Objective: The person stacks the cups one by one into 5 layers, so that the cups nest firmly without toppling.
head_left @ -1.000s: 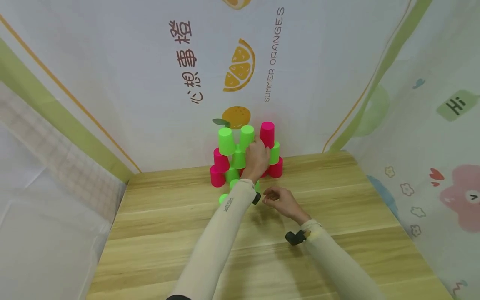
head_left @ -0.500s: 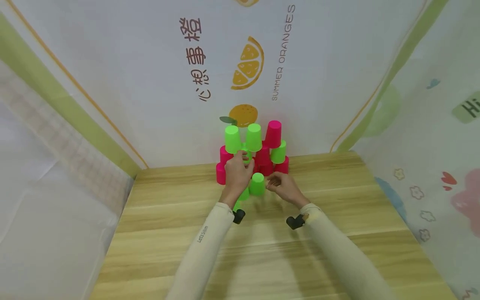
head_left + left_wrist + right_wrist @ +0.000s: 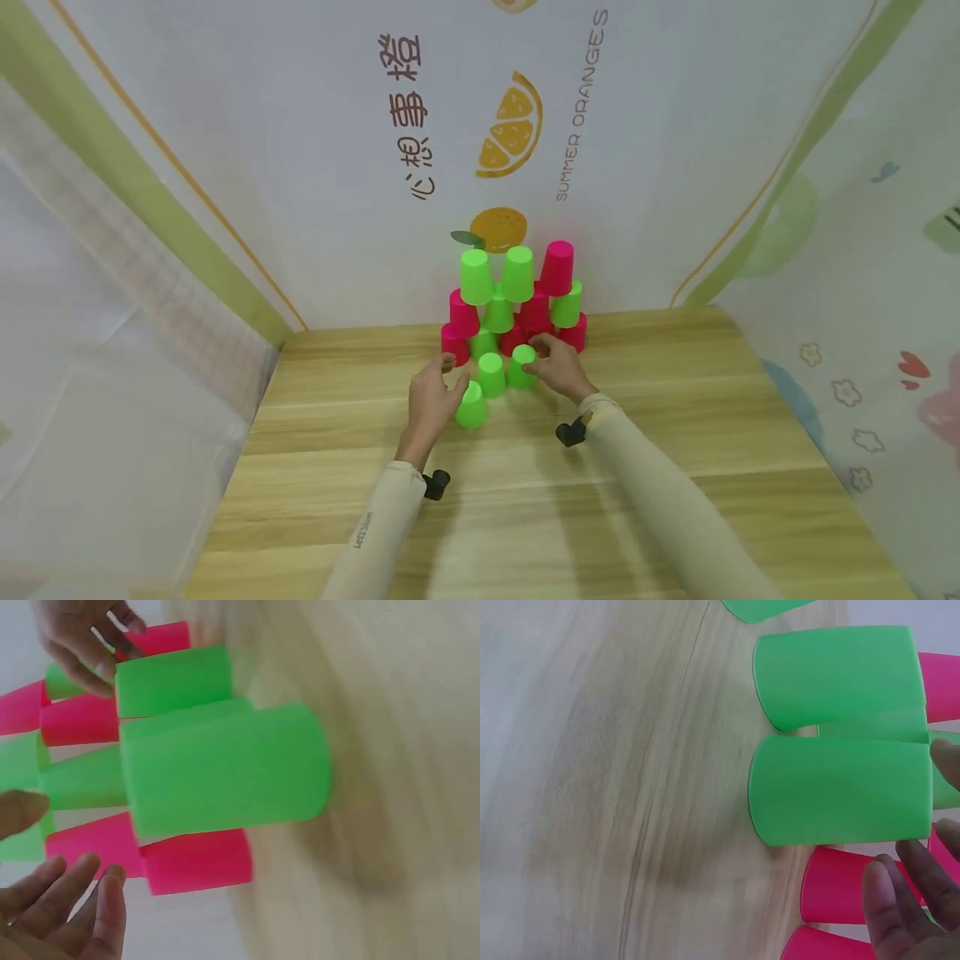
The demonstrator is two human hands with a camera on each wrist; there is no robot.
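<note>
On the wooden table, 3 upside-down green cups stand in front of a stack of pink and green cups against the back wall. The left hand, fingers spread and relaxed, sits just beside the nearest green cup. The right hand rests fingertips on the right green cup, its grip unclear. The middle green cup stands between them.

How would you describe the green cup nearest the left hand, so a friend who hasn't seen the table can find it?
Start at the stack of pink and green cups against the back wall of the wooden table. Three upside-down green cups stand loose in front of it. The one meant is the nearest to the camera and furthest left, beside the left hand, apart from the pile.
</note>
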